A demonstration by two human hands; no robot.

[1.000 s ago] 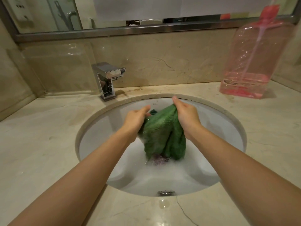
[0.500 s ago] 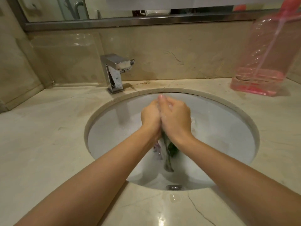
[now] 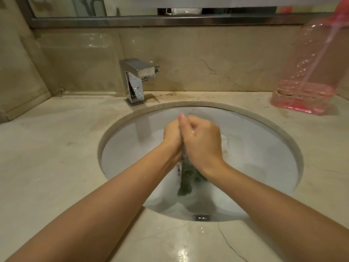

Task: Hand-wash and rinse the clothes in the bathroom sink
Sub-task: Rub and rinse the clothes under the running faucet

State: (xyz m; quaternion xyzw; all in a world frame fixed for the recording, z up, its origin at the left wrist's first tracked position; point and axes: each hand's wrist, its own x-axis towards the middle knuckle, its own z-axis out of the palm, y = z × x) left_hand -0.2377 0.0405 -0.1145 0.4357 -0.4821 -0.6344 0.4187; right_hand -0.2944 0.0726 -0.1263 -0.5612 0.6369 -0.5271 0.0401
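Observation:
A wet green cloth (image 3: 186,181) hangs in a bunched strip over the white round sink (image 3: 264,167), its lower end near the soapy water. My left hand (image 3: 172,138) and my right hand (image 3: 203,143) are pressed together above the basin and both grip the upper part of the cloth between them. Most of the cloth is hidden inside my hands. A bit of purple fabric shows beside the green at my left wrist.
A square chrome tap (image 3: 137,80) stands at the sink's back left, with no water seen running. A large pink transparent pump bottle (image 3: 311,72) sits on the marble counter (image 3: 47,157) at the back right. A mirror runs above the backsplash.
My hands, held apart with the cloth spread between them a second ago, have closed together and squeezed it into a narrow hanging strip. The view has shifted slightly.

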